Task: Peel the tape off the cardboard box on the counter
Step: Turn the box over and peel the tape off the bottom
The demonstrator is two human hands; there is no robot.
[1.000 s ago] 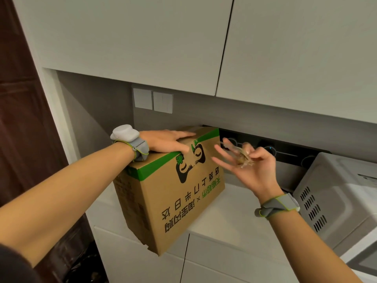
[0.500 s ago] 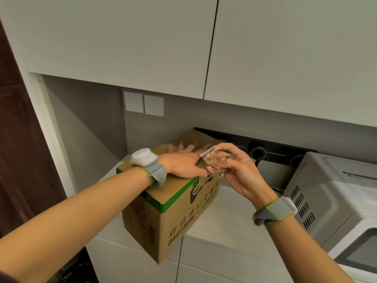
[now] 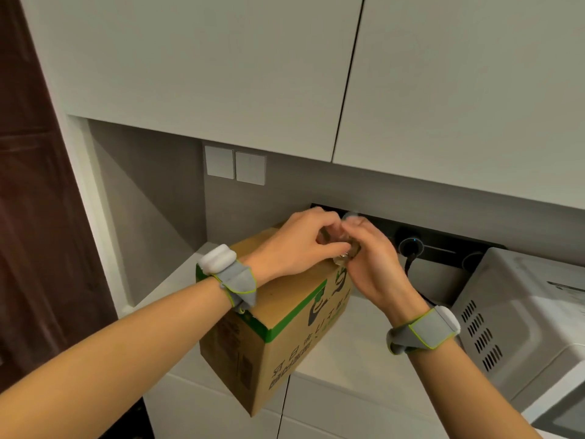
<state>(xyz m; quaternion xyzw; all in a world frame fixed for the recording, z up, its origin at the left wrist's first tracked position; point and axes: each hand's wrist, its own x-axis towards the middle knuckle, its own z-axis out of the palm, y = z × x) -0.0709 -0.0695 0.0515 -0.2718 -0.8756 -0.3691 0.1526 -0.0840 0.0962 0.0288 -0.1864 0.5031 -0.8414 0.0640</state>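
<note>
Head view shows the brown cardboard box with a green band (image 3: 285, 327) at the left end of the white table (image 3: 348, 350). Its near corner hangs out over the front edge. Just above the far part of its top, my left grip (image 3: 294, 245) and my right grip (image 3: 370, 264) meet. The fingers of both are curled around a crumpled wad of clear tape (image 3: 343, 248), though this area is blurred.

I judge this tape to be very light, thin and sticky. It will cling to itself and to my skin, so pressing it into a ball is easier than dropping it. If any strip remains on the box, which I cannot see under my grips, I would pinch a loose end close to the cardboard and pull low and slowly, with the other grip pressing the box down. The box looks stiff, but it could slide or tip.

Dark green Chinese characters and a dark logo are printed on the box side. They are upside down to me, and I cannot read them surely.
</note>
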